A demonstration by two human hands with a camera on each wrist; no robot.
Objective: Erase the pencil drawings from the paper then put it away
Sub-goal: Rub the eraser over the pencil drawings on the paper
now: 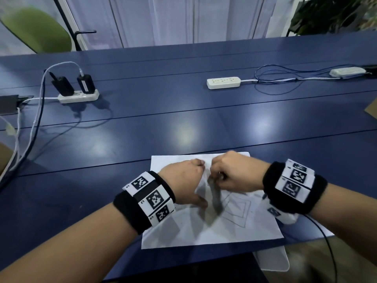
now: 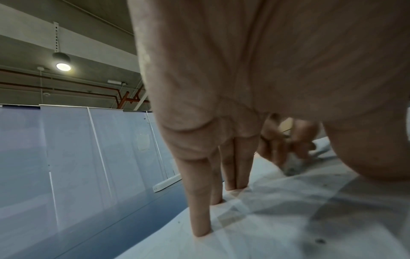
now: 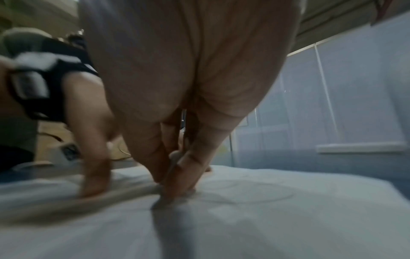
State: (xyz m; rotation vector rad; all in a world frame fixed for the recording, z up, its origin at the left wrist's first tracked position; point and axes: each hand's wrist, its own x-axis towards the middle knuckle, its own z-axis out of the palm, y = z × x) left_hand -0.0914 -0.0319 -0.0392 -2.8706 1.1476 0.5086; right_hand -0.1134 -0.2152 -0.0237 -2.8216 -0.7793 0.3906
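Observation:
A white sheet of paper [image 1: 204,231] lies flat on the blue table [image 1: 183,119] near its front edge. Pencil lines, among them nested squares [image 1: 236,209], show on its right half. My left hand [image 1: 189,172] presses the sheet with straight fingers [image 2: 199,201], planted on the paper [image 2: 266,227]. Just to its right, my right hand [image 1: 226,172] pinches a small pale eraser [image 2: 291,165] against the paper [image 3: 266,219]. The eraser is blurred and mostly hidden by the fingers [image 3: 188,166]. My left hand [image 3: 93,157] shows beside them in the right wrist view.
A power strip [image 1: 78,96] with two black adapters sits at the back left, with cables trailing off the left side. A second strip [image 1: 223,82] and a white box [image 1: 346,71] with wires lie at the back right. A green chair [image 1: 36,29] stands beyond the table.

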